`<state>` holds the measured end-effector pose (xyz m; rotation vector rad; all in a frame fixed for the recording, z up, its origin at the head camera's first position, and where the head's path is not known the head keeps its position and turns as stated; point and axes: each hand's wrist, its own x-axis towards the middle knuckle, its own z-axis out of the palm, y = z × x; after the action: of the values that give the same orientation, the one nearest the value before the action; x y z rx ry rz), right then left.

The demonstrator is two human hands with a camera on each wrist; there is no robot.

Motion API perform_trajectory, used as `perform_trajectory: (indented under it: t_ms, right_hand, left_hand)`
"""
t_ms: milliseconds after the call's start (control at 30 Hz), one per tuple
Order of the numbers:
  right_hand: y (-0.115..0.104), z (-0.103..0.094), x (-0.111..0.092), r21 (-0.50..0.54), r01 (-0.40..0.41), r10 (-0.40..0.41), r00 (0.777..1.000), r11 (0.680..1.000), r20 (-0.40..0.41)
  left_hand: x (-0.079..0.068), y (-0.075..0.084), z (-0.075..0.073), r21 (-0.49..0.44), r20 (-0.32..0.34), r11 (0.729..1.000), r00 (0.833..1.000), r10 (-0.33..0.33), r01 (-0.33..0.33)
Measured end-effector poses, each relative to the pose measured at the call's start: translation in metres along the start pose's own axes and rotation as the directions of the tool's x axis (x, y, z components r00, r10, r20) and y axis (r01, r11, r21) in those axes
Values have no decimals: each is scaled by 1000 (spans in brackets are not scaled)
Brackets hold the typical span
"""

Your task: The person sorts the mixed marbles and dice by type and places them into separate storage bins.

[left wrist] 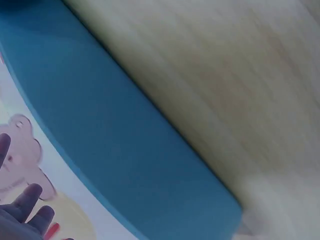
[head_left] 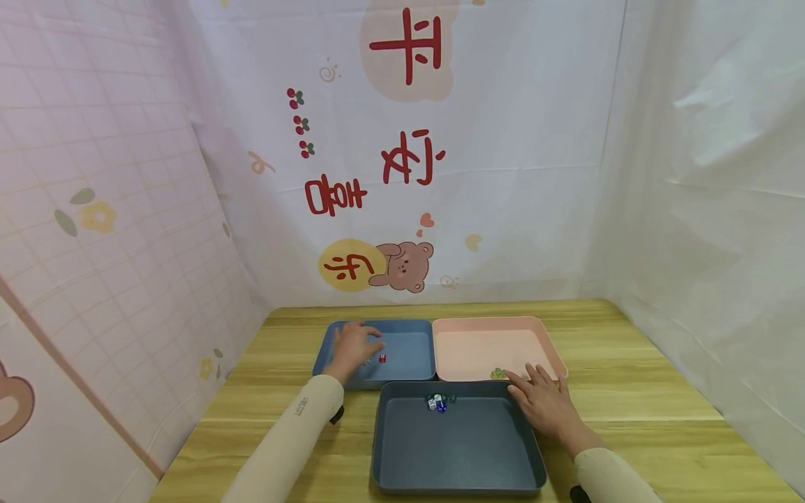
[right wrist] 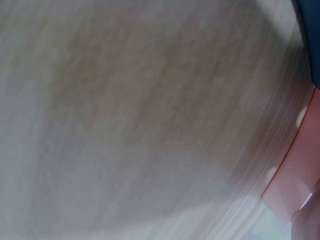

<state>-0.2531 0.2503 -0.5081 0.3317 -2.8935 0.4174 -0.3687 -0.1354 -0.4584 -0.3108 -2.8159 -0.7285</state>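
Observation:
My left hand (head_left: 354, 346) is over the blue tray (head_left: 409, 340), its fingers spread and nothing seen between them. Just right of it a small red die (head_left: 382, 358) lies in that tray. Something small and pale beside the wrist is mostly hidden. My right hand (head_left: 546, 402) lies at the near right corner of the pink tray (head_left: 484, 342), over its front rim, with fingers extended. Green dice (head_left: 498, 374) sit in the pink tray by its thumb. White, blue and dark green dice (head_left: 438, 402) are grouped at the far edge of the dark grey tray (head_left: 459, 454).
All three trays stand on a wood-grain table (head_left: 635, 391), the blue and pink ones side by side behind the dark one. A white printed cloth (head_left: 528, 175) hangs behind the table and along both sides.

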Motion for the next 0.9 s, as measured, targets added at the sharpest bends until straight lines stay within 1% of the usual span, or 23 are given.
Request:
perform_trajectory:
  t_ms: [133, 267, 367, 467, 500, 600, 700, 767, 900]
  right_hand:
    - [0, -1, 1, -3, 5, -5, 1000, 1000, -6]
    - [-1, -2, 1, -1, 8, -8, 1000, 1000, -4]
    - [-2, -4, 1, -5, 9, -9, 1000, 1000, 1]
    - [-2, -5, 0, -5, 2, -2, 1000, 1000, 7]
    - [-2, -4, 0, -9, 2, -2, 1000, 1000, 7]
    - [-1, -4, 0, -5, 1, -1, 1000, 1000, 2]
    - [-1, -3, -1, 5, 6, -6, 1000, 1000, -10]
    - [0, -2, -1, 7, 10, -10, 1000, 1000, -16]
    - [-1, -2, -1, -2, 13, -13, 1000, 1000, -11]
  left_hand:
    - [-2, 15, -1, -25, 31, 999, 999, 39, -38]
    - [-6, 29, -1, -78, 54, 994, 995, 79, -75]
    - [-11, 38, 3, -111, 79, 989, 991, 109, -100]
    - [-19, 47, 6, -117, 103, 984, 984, 145, -133]
    - [-22, 49, 7, -126, 111, 981, 981, 158, -144]
    - [-31, 56, 10, -109, 129, 973, 967, 219, -205]
    - [-41, 62, 16, -78, 152, 961, 949, 275, -266]
    - [-47, 64, 21, -53, 166, 953, 938, 304, -300]
    - [-57, 67, 30, -21, 177, 941, 925, 337, -338]
